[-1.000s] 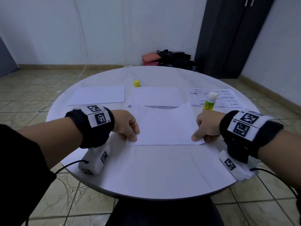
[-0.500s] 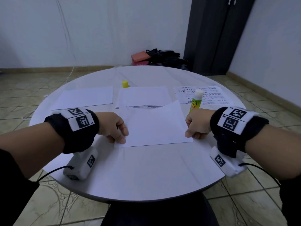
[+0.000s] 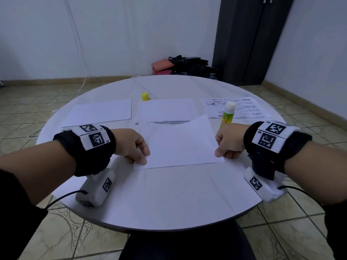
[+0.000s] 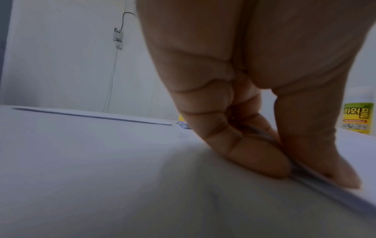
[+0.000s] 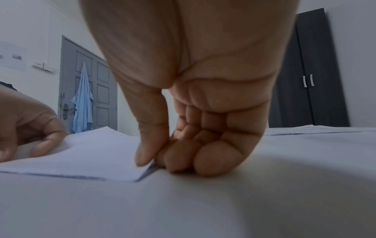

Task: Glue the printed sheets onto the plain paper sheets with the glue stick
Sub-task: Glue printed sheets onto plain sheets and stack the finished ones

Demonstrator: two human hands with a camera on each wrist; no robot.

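Paper held at both near corners: the left hand point(image 3: 134, 147) pinches the near left corner of a white sheet point(image 3: 180, 143), thumb on top and fingers curled beneath, as the left wrist view shows. The right hand point(image 3: 228, 142) pinches the near right corner the same way, its thumb pressing down on the sheet while the curled fingers rest against the desk point(image 3: 169, 199). The sheet's near edge lies on the round white desk and its far edge is lifted slightly, overlapping a second sheet point(image 3: 167, 110) that lies flat behind it; a dark line of print shows where the two meet.

An uncapped glue stick point(image 3: 227, 114) with a yellow-green label stands upright just beyond the right hand, in front of a stack of printed sheets point(image 3: 244, 107) at the far right of the desk. Its yellow cap point(image 3: 145, 96) stands near the far middle of the desk, just beyond the second sheet. A plain sheet point(image 3: 99, 112) lies flat at the far left, well apart from the hands.

On the floor behind the desk sit a red box point(image 3: 161, 67) and a black bag point(image 3: 191, 65), next to a dark wardrobe point(image 3: 249, 38).
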